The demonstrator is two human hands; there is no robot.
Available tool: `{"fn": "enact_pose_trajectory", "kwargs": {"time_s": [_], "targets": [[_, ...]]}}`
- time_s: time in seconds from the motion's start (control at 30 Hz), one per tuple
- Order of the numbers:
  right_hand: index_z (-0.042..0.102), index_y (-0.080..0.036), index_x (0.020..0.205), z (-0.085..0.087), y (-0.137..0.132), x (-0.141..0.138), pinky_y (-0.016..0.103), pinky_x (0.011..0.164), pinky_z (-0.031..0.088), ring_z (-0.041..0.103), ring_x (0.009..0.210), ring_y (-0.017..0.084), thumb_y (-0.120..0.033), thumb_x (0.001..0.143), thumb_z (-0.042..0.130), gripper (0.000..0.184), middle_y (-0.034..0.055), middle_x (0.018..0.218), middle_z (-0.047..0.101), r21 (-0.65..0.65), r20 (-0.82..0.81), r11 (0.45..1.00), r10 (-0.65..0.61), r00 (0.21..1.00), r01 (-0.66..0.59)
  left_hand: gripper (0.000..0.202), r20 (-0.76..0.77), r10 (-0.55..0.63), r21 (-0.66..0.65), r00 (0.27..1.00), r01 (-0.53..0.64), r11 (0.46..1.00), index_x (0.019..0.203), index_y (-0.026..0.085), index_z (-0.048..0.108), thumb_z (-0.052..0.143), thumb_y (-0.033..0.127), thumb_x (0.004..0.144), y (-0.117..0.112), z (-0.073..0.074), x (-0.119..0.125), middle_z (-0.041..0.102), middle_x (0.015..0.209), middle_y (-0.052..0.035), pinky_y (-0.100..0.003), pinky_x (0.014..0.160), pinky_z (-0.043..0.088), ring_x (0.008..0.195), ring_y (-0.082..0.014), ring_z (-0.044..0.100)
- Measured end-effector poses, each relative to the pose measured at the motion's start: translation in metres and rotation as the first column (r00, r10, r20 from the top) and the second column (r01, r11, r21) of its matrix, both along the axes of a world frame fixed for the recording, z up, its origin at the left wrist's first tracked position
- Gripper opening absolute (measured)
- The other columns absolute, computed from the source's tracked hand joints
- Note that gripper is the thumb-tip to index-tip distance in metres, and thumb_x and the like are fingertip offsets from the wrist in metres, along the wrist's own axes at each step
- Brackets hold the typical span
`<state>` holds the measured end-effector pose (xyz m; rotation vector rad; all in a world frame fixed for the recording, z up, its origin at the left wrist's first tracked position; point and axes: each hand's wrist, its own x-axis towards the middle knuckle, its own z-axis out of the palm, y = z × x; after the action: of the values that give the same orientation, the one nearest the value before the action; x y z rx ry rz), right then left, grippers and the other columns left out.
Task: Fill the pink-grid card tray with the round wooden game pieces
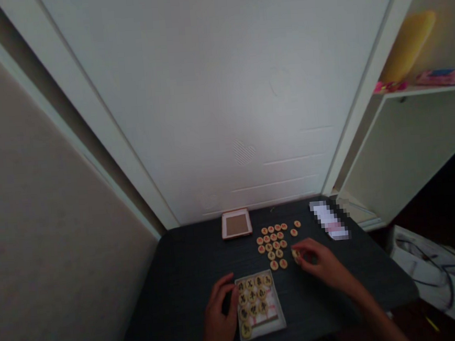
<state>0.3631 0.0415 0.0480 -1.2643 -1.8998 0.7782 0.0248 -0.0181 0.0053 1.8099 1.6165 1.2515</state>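
My left hand [220,315] is at the left side of a shallow clear plastic box [281,313], its thumb and index fingertip meeting at the box's upper left edge. Round wooden Chinese chess pieces with dark characters [252,296] lie in rows inside it; its lower right part shows a pink-and-white bottom. To the right, my right hand [317,259] pinches one chess piece [296,255] between thumb and fingers, just above the table or touching it; I cannot tell which. Loose pieces with red characters [273,237] lie in uneven rows beyond the box.
A framed box lid [236,224] lies at the back of the dark table [188,268], against a white panel. A blurred-out pale object [329,220] lies at the back right. Beside the table, a white box with cables [436,275] sits low on the right, under a shelf.
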Motion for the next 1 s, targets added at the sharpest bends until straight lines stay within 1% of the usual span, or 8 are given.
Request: {"fn": "enact_pose_trajectory", "kwargs": {"time_s": [0.2, 0.3, 0.4, 0.57, 0.7, 0.83, 0.9, 1.0], "targets": [[0.07, -0.025, 0.111, -0.017, -0.049, -0.034, 0.029, 0.076, 0.053, 0.063, 0.08, 0.017, -0.035, 0.09, 0.063, 0.024, 0.0042, 0.102, 0.066, -0.126, -0.15, 0.992, -0.028, 0.988, 0.009, 0.029, 0.072, 0.023, -0.018, 0.997, -0.022, 1.0, 0.091, 0.023, 0.073, 0.056, 0.047, 0.093, 0.003, 0.0, -0.004, 0.07, 0.119, -0.0098, -0.048, 0.1, 0.053, 0.111, -0.0279, 0.067], [0.07, -0.024, 0.11, -0.025, -0.061, -0.049, 0.028, 0.074, 0.052, 0.063, 0.079, 0.017, -0.039, 0.09, 0.065, 0.026, 0.0038, 0.1, 0.067, -0.234, -0.227, 0.972, -0.046, 0.973, -0.008, 0.029, 0.113, 0.042, -0.028, 0.993, -0.039, 0.999, 0.091, 0.023, 0.072, 0.056, 0.047, 0.093, 0.003, 0.002, -0.005, 0.07, 0.119, -0.0098, -0.047, 0.1, 0.053, 0.111, -0.0273, 0.067], [0.072, -0.024, 0.11, -0.032, -0.065, -0.062, 0.029, 0.074, 0.052, 0.064, 0.079, 0.018, -0.044, 0.089, 0.066, 0.03, 0.0038, 0.095, 0.069, -0.304, -0.302, 0.952, -0.056, 0.952, -0.041, 0.026, 0.113, 0.033, -0.01, 0.993, -0.032, 0.999, 0.091, 0.023, 0.071, 0.058, 0.045, 0.092, 0.0, 0.012, 0.0, 0.07, 0.116, -0.0094, -0.045, 0.098, 0.054, 0.109, -0.0266, 0.067], [0.078, -0.026, 0.101, -0.032, -0.06, -0.076, 0.034, 0.082, 0.052, 0.067, 0.092, 0.024, -0.05, 0.089, 0.065, 0.03, 0.0057, 0.1, 0.072, -0.285, -0.355, 0.953, -0.007, 0.935, -0.101, 0.019, 0.045, -0.106, -0.001, 0.993, 0.106, 0.994, 0.094, 0.024, 0.07, 0.059, 0.039, 0.093, -0.004, 0.035, 0.021, 0.073, 0.1, -0.0056, -0.038, 0.088, 0.056, 0.097, -0.0237, 0.069], [0.078, -0.025, 0.098, -0.03, -0.055, -0.078, 0.035, 0.083, 0.053, 0.068, 0.092, 0.025, -0.056, 0.088, 0.065, 0.035, 0.0064, 0.097, 0.073, -0.273, -0.348, 0.961, -0.052, 0.936, -0.048, 0.013, -0.103, -0.26, -0.012, 0.96, 0.261, 0.965, 0.1, 0.026, 0.071, 0.062, 0.031, 0.092, 0.005, 0.046, 0.039, 0.073, 0.101, -0.0055, -0.039, 0.09, 0.055, 0.099, -0.0242, 0.067], [0.075, -0.023, 0.105, -0.034, -0.052, -0.075, 0.034, 0.077, 0.053, 0.067, 0.083, 0.024, -0.063, 0.085, 0.064, 0.046, 0.0066, 0.094, 0.075, -0.335, -0.381, 0.942, -0.167, 0.909, 0.033, 0.024, -0.24, -0.379, -0.061, 0.894, 0.376, 0.925, 0.108, 0.029, 0.069, 0.069, 0.022, 0.085, 0.022, 0.052, 0.053, 0.071, 0.114, -0.0039, -0.042, 0.099, 0.049, 0.112, -0.0257, 0.062], [0.074, -0.022, 0.108, -0.037, -0.052, -0.073, 0.034, 0.074, 0.053, 0.067, 0.078, 0.023, -0.065, 0.084, 0.065, 0.049, 0.006, 0.09, 0.074, -0.376, -0.403, 0.925, -0.215, 0.89, 0.053, 0.03, -0.286, -0.409, -0.095, 0.867, 0.399, 0.912, 0.11, 0.029, 0.068, 0.071, 0.02, 0.082, 0.03, 0.051, 0.059, 0.071, 0.114, -0.0033, -0.042, 0.1, 0.047, 0.112, -0.0261, 0.062], [0.073, -0.022, 0.107, -0.041, -0.053, -0.071, 0.033, 0.073, 0.052, 0.066, 0.077, 0.022, -0.065, 0.083, 0.065, 0.05, 0.0051, 0.085, 0.072, -0.386, -0.434, 0.921, -0.231, 0.871, 0.051, 0.032, -0.331, -0.438, -0.149, 0.836, 0.412, 0.899, 0.109, 0.028, 0.067, 0.072, 0.018, 0.079, 0.037, 0.048, 0.063, 0.072, 0.11, -0.0031, -0.041, 0.096, 0.047, 0.108, -0.0264, 0.063]]}}
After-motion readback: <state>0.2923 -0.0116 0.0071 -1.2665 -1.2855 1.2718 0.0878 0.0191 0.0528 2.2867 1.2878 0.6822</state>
